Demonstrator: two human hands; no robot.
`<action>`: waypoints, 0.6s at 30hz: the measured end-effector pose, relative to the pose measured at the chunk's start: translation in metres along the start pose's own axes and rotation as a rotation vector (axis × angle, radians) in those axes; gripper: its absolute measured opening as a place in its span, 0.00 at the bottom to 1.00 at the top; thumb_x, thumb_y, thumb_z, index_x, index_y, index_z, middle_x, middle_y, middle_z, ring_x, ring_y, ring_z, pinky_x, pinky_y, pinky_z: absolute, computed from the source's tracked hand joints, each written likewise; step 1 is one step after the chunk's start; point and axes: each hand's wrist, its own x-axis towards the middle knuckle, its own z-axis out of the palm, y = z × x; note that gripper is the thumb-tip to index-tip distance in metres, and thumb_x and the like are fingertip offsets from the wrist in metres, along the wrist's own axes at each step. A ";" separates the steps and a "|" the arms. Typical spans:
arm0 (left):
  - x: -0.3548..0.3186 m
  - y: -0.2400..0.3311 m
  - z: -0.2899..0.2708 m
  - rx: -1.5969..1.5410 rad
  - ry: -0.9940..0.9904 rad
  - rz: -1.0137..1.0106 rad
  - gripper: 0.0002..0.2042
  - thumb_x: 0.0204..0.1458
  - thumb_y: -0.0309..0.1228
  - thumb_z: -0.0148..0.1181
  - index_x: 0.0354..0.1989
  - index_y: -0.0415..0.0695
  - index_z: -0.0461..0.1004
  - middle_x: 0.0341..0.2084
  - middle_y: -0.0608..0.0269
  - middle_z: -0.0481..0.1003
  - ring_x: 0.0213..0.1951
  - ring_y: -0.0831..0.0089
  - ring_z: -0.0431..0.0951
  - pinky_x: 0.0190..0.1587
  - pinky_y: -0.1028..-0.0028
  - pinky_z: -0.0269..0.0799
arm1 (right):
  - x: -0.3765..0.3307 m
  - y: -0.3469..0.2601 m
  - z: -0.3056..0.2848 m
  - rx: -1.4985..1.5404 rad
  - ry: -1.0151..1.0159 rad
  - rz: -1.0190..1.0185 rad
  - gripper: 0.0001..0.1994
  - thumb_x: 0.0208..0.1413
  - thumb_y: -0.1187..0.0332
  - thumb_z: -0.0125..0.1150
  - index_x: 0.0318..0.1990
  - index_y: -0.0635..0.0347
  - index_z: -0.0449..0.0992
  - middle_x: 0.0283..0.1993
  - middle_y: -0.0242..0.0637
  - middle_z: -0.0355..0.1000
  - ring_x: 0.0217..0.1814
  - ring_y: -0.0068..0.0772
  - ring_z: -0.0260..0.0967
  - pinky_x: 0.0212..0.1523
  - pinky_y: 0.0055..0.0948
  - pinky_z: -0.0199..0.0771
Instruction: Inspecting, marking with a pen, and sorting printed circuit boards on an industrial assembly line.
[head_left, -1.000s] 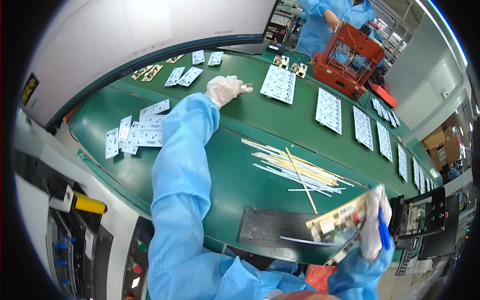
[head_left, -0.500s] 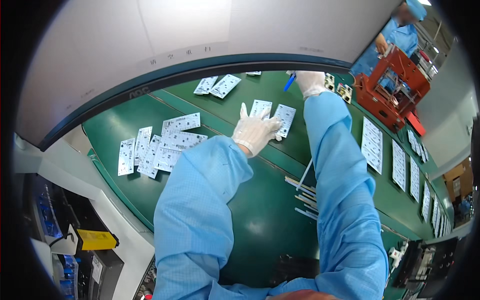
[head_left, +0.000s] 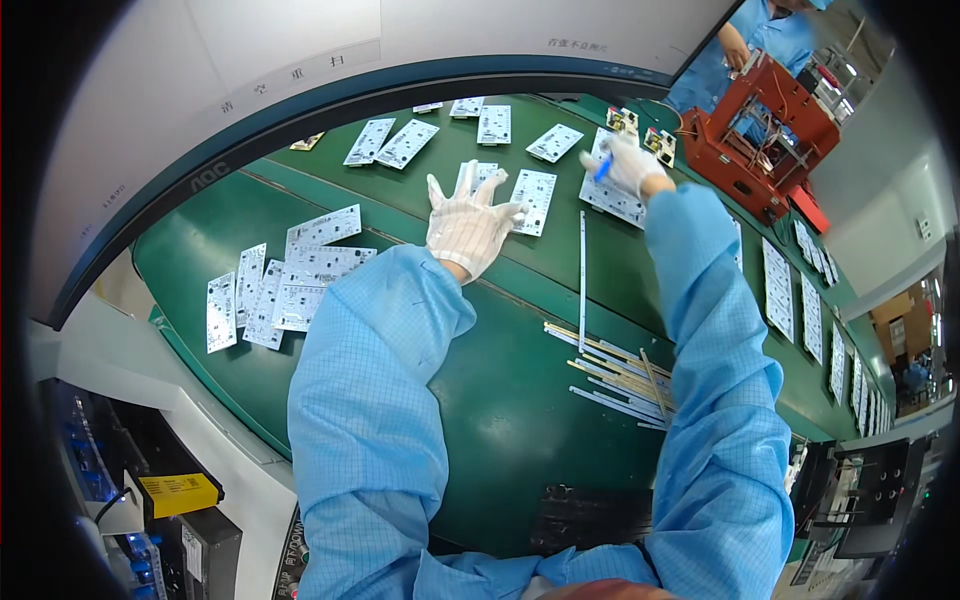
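Both hands gloved: left hand [head_left: 468, 225] spread wide over one white board [head_left: 532, 201]; right hand [head_left: 622, 165] grips a blue pen [head_left: 602, 167].

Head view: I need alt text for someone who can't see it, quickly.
A person in blue sleeves and white gloves reaches over a green conveyor belt: the left hand spread open beside a white circuit board, the right hand holding a blue pen on a larger board panel. Thin strips lie piled nearer.

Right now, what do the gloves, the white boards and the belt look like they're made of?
Gloves, left hand and right hand: white knit fabric, matte, with ribbed seams along the fingers. White boards: thin rigid panels, probably circuit boards, flat white with small dark marks. Belt: smooth green surface with a slight sheen, likely rubber or plastic.
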 end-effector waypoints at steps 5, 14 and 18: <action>0.005 0.018 -0.038 -0.304 0.652 0.094 0.07 0.49 0.30 0.62 0.36 0.48 0.75 0.51 0.56 0.69 0.56 0.54 0.68 0.58 0.45 0.62 | -0.040 0.024 0.038 0.003 0.011 0.114 0.28 0.54 0.41 0.53 0.42 0.62 0.75 0.42 0.54 0.74 0.46 0.56 0.72 0.50 0.42 0.70; -0.026 0.131 -0.025 -0.301 -0.350 0.053 0.18 0.55 0.30 0.49 0.55 0.48 0.69 0.45 0.51 0.70 0.43 0.57 0.76 0.43 0.65 0.74 | -0.064 0.047 -0.010 -0.102 -0.114 -0.358 0.34 0.48 0.39 0.59 0.51 0.60 0.70 0.50 0.49 0.70 0.57 0.47 0.66 0.59 0.51 0.63; -0.025 0.118 -0.016 -0.425 -0.220 0.014 0.21 0.52 0.23 0.47 0.56 0.46 0.67 0.46 0.49 0.69 0.41 0.55 0.76 0.45 0.63 0.73 | -0.078 0.068 0.010 0.096 -0.042 -0.312 0.33 0.43 0.47 0.68 0.55 0.54 0.70 0.51 0.48 0.69 0.56 0.48 0.66 0.61 0.48 0.61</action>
